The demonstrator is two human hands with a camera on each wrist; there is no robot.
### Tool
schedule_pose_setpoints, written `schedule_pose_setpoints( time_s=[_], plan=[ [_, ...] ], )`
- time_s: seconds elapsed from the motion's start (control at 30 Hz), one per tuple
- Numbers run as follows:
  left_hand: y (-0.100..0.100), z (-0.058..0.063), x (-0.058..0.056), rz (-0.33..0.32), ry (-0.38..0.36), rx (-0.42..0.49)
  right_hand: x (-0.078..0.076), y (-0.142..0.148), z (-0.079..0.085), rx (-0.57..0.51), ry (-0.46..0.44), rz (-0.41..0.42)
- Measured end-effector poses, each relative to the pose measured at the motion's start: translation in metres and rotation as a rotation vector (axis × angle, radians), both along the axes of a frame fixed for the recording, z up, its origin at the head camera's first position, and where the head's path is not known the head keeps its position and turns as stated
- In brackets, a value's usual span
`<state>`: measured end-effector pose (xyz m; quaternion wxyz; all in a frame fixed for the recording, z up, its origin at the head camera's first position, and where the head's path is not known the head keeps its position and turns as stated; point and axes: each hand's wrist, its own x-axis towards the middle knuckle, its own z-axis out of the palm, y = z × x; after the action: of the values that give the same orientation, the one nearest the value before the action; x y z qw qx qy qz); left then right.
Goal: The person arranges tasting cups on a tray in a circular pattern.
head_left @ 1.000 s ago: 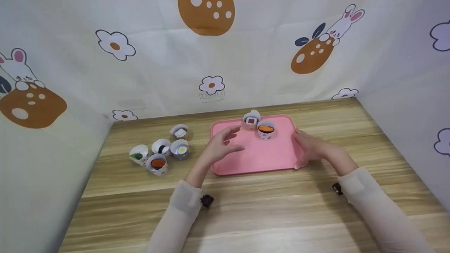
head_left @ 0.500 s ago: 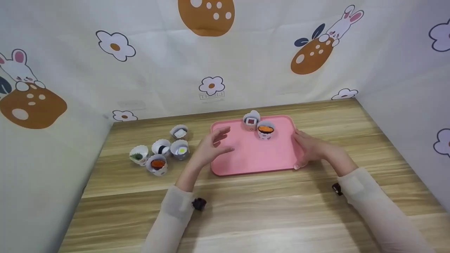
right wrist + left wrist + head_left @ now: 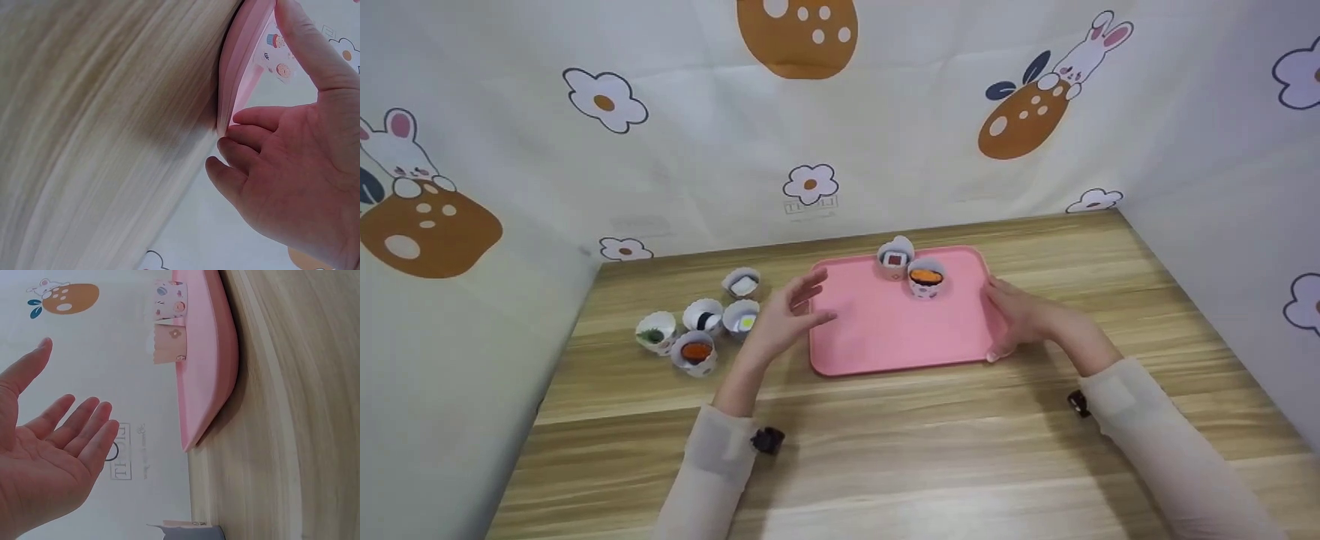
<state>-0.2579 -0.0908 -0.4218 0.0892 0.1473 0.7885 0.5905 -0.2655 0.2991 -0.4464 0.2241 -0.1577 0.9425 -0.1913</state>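
My left hand [image 3: 781, 324] is in the air over the left edge of the pink tray [image 3: 885, 341], fingers spread and loosely bent, holding nothing. In the left wrist view its palm [image 3: 48, 467] is bare. My right hand [image 3: 1024, 319] rests against the tray's right side, thumb by the front corner and fingers further back along the rim. The right wrist view shows those fingers [image 3: 253, 135] nearly straight, touching the tray's edge. Toward the tray's back stand two paper cups: one holds a white roll with a red centre [image 3: 895, 259], the other an orange-topped sushi piece [image 3: 925, 277].
Left of the tray, several paper cups stand grouped on the wooden table [image 3: 885, 450]. They hold a green-leafed piece [image 3: 655, 335], a red-orange one [image 3: 696, 352], a black-banded white one [image 3: 707, 320], a yellow-and-white one [image 3: 746, 322] and a white one [image 3: 744, 285]. A printed curtain [image 3: 697, 150] hangs behind.
My left hand has drawn back to the left, from over the tray's middle to its left edge, near the grouped cups. The right hand and tray have stayed in place.
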Motion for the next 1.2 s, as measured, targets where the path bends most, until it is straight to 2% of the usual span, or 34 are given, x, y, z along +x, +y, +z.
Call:
schedule_pose_setpoints(
  time_s=[0.27,0.57,0.83,1.03,1.2],
  plan=[
    [-0.012,0.001,0.002,0.019,0.028,0.011,0.002,0.000,-0.001,-0.014,0.006,0.003],
    [-0.026,0.004,0.005,0.068,0.046,0.037,0.003,0.001,0.000,-0.006,0.029,0.021],
    [-0.041,0.010,0.009,0.108,0.052,0.071,0.002,0.001,0.000,0.004,0.026,0.021],
    [-0.052,0.011,0.009,0.135,0.046,0.121,0.002,0.000,0.000,0.016,0.013,0.006],
    [-0.059,0.010,0.012,0.185,0.031,0.122,0.002,-0.001,0.001,0.019,0.011,0.006]
  ],
)
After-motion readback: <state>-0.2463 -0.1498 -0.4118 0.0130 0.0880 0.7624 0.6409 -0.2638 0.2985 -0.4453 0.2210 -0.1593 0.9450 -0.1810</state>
